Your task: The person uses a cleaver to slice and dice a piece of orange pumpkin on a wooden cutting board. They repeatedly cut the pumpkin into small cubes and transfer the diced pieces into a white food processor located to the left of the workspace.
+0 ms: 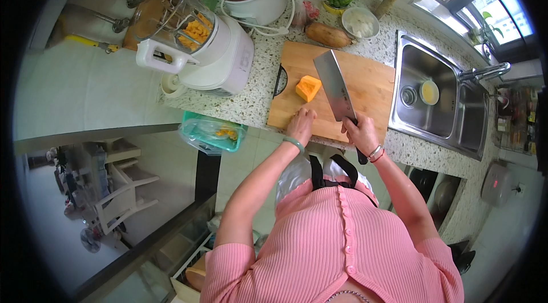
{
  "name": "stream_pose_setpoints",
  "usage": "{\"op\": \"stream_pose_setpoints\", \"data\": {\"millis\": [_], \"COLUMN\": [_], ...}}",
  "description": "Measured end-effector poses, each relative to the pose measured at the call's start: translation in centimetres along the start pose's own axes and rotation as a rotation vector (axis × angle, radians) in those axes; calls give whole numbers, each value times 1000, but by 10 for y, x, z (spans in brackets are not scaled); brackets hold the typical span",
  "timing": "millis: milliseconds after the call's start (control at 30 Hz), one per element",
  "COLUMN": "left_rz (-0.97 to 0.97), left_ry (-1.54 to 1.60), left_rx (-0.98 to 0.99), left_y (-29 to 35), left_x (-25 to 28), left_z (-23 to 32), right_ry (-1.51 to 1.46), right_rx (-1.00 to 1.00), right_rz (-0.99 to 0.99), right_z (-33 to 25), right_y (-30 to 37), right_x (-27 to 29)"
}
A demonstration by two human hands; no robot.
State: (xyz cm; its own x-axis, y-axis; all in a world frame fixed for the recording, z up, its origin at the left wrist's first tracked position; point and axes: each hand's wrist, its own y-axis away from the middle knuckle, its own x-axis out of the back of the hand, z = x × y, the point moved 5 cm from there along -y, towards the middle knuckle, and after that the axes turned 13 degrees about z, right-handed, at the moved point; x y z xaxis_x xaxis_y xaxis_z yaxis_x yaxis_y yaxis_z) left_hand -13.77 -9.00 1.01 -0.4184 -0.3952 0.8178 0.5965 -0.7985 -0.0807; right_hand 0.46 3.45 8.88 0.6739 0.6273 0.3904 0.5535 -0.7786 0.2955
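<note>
My right hand (361, 134) grips the dark handle of a cleaver (335, 86), whose broad blade slants up and leftward over the wooden cutting board (365, 74). An orange chunk of pumpkin (308, 88) rests on the board, left of the blade and apart from it. At the board's near edge is my left hand (301, 126), its fingers curled together just below the pumpkin chunk. Whatever these fingers may hold is hidden.
Left of the board stands a white blender (228, 57) with orange pieces in its jug. A whole brownish squash (328, 34) and a white bowl (361, 23) lie behind the board. The steel sink (428, 63) is right; a teal bin (211, 131) hangs below the counter.
</note>
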Motion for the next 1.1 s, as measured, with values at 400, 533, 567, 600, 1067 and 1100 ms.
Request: {"op": "stream_pose_setpoints", "data": {"millis": [400,533,567,600,1067,1100], "left_rz": [1087,774,892,1006,126,182], "left_ry": [-78,-436,-600,-761,-126,-81], "left_rx": [-204,-99,-174,-252,62,22], "left_y": [-123,-159,-157,-154,-77,-75], "left_x": [416,430,424,415,27,20], "left_z": [10,-33,-17,4,12,7], "right_ry": [-105,-118,-116,-115,142,175], "right_rx": [-41,-41,-50,-64,-270,-273], "right_rz": [11,-3,20,44,-9,14], "right_z": [-18,-21,-18,-14,78,76], "right_y": [-1,-2,-3,-3,17,17], "right_x": [-10,-18,-14,-10,26,32]}}
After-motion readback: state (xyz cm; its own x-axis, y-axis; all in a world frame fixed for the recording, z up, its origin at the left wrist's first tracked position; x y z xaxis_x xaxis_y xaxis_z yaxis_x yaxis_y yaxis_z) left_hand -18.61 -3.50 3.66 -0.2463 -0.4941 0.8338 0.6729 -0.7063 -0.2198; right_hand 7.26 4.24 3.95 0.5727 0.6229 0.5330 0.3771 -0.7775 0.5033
